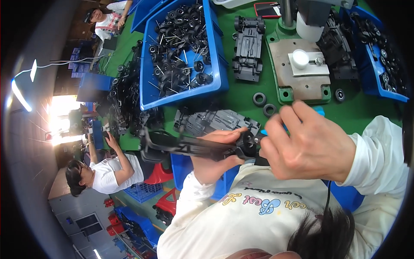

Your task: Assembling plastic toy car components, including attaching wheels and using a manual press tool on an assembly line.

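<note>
My left hand (211, 166) grips a black plastic toy car chassis (189, 146), blurred by motion and held on its side above the table's near edge. The fingers lie along one side and the thumb is under its right end, where a round wheel seat (247, 139) shows. My right hand (308, 142) is closed on a blue-handled tool (318, 110), mostly hidden in the fist, so its exact kind is unclear. A small metallic piece shows between that fist and the chassis end. Two loose black tyres (259, 99) lie just beyond my right hand.
A blue bin (222, 64) full of wheels on axles stands ahead left. More chassis (248, 49) lie on the green table. Ahead right is a green-based press (280, 93); another blue bin (379, 90) of wheels stands at far right. A co-worker (108, 175) sits left.
</note>
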